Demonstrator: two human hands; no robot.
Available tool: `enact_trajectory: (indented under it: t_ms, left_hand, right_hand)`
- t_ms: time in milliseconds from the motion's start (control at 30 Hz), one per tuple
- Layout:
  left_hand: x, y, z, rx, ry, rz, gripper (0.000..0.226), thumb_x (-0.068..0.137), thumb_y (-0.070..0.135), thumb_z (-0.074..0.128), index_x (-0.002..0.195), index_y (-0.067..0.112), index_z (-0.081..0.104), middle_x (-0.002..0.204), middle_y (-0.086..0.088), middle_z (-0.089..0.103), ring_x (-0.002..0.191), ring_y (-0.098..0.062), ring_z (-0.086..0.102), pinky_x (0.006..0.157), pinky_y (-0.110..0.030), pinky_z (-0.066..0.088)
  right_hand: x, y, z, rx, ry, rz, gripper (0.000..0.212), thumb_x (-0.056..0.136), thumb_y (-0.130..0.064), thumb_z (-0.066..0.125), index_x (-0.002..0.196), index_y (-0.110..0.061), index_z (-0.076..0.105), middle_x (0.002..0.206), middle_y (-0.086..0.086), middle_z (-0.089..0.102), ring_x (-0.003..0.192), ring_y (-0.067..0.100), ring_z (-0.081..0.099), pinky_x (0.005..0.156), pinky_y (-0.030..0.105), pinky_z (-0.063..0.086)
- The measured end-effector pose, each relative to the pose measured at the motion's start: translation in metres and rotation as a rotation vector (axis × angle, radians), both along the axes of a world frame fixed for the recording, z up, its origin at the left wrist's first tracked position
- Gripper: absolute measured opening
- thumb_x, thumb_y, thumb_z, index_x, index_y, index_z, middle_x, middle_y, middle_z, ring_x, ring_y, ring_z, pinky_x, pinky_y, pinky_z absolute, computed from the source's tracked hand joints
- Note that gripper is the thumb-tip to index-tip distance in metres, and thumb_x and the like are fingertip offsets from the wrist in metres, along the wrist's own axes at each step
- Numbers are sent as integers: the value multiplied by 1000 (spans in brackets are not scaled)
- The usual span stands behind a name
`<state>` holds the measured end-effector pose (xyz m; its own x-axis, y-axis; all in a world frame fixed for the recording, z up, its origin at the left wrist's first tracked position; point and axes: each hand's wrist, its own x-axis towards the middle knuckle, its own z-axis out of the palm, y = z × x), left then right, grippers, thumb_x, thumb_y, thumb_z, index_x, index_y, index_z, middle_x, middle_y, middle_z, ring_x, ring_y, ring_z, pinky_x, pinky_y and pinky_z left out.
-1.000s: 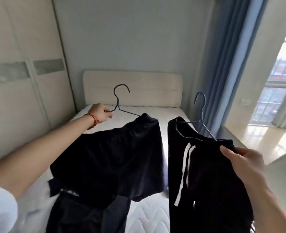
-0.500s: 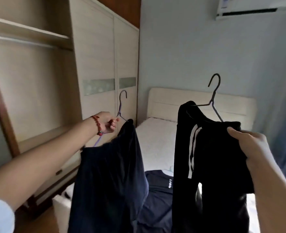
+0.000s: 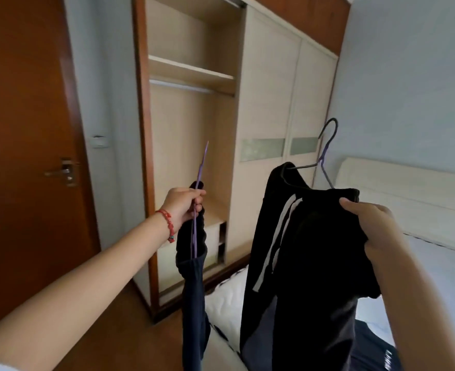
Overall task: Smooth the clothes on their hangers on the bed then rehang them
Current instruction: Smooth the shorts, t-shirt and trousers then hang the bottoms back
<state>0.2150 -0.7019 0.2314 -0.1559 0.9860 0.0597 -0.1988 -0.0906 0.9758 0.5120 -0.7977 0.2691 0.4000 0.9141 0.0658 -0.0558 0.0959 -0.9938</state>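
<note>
head view:
left hand [image 3: 184, 204]: raised toward the open wardrobe, fingers curled tight round the purple hanger [image 3: 199, 194], which is seen edge-on with its tip pointing up; a red bracelet [image 3: 167, 223] sits on the wrist.
dark navy garment [image 3: 192, 287]: hangs from the purple hanger straight down below the left hand, bunched at the top, its lower end out of frame.
right hand [image 3: 368, 223]: held out in front of the bed, fingers and thumb pinching the bunched shoulder of the black garment [image 3: 301, 250].
black garment: white stripes down its side, draped on the grey wire hanger [image 3: 326, 153], whose hook stands up above the cloth; its lower part hangs over the bed edge.
wardrobe [image 3: 191, 145]: left section open, showing a shelf and a bare rail [image 3: 183, 87] beneath it; sliding doors cover the right section.
bed [image 3: 440, 263]: white mattress and pale headboard, with another dark garment [image 3: 376, 349] lying on it at lower right.
door [image 3: 25, 156]: brown wood, metal handle, left of the wardrobe.
</note>
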Motion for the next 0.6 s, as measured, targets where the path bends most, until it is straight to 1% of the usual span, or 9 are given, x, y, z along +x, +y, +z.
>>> enact_trajectory:
  t_ms: [100,233,333,433,500,533,600]
  left_hand:
    - [-38,25,5,26,-11,80,20,93,5,42,80,4,57,31,6,43,27,-4,40,31,-10,29]
    - [-80,77,12,28,-23,143,21,93,7,43,78,5,58,31,7,44,27,-5,40,31,-11,29]
    - [-106,120,17,36,-11,175,20,92,8,45,78,4,59,32,7,45,27,-6,40,31,-12,29]
    - [-127,160,24,39,-17,186,19,92,9,45,81,3,59,33,7,45,27,-5,38,30,-11,27]
    - [-140,184,27,29,-2,200,19,93,9,45,83,3,59,34,7,46,26,-4,36,29,-11,24]
    - [-146,196,30,28,7,204,19,93,10,44,84,3,59,36,7,46,26,-4,34,28,-11,22]
    - [-156,218,35,30,28,200,19,93,10,45,84,4,60,39,6,47,25,-3,30,27,-12,20]
  right_hand:
    - [-34,44,-2,-25,6,66,18,84,-14,64,97,-2,62,88,13,64,85,30,62,74,34,50]
    - [-71,114,-4,-29,12,146,17,84,-13,63,98,-3,62,87,12,64,86,30,62,79,37,49]
    - [-95,172,-4,-20,18,217,11,86,-13,60,93,-4,63,89,13,65,87,29,63,85,38,49]
    - [-118,228,2,-26,29,256,22,87,-14,59,106,-2,61,100,15,65,96,32,62,95,43,48]
    - [-134,262,7,-36,28,263,30,87,-15,59,114,-2,59,106,16,65,100,32,62,98,45,46]
    - [-142,277,10,-39,26,275,31,87,-16,59,115,-3,59,107,16,65,101,32,62,98,45,46]
    - [-156,306,16,-34,23,294,25,89,-15,58,110,-2,59,105,15,65,101,31,62,97,43,46]
